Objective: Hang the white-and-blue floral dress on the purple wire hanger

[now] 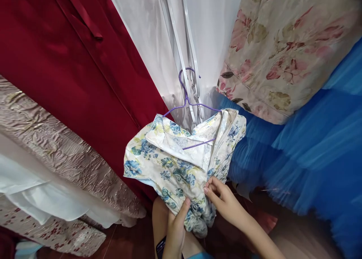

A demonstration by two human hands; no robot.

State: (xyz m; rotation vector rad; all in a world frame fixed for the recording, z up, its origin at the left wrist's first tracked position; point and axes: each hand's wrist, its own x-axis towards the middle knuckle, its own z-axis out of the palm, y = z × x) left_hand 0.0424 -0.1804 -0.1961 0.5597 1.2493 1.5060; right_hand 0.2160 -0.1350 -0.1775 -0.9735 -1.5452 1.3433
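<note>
A white floral top (175, 172) with blue and yellow flowers hangs on a purple wire hanger (186, 96). Its front overlaps below the open neckline, and the lower part is bunched up. My left hand (177, 228) grips the lower front, thumb on top and the other fingers hidden behind the cloth. Higher up on the right, my right hand (222, 198) has thumb and forefinger pinched together at the edge of the front opening. Whatever small part sits between those fingertips is too small to make out.
A long dark red garment (85, 62) hangs at left beside a pale textured gold one (70, 153). Behind the hanger is white fabric with shiny white straps (177, 36). Pink floral cloth (263, 62) and blue tulle (305, 149) hang at right, above a dark red floor (127, 244).
</note>
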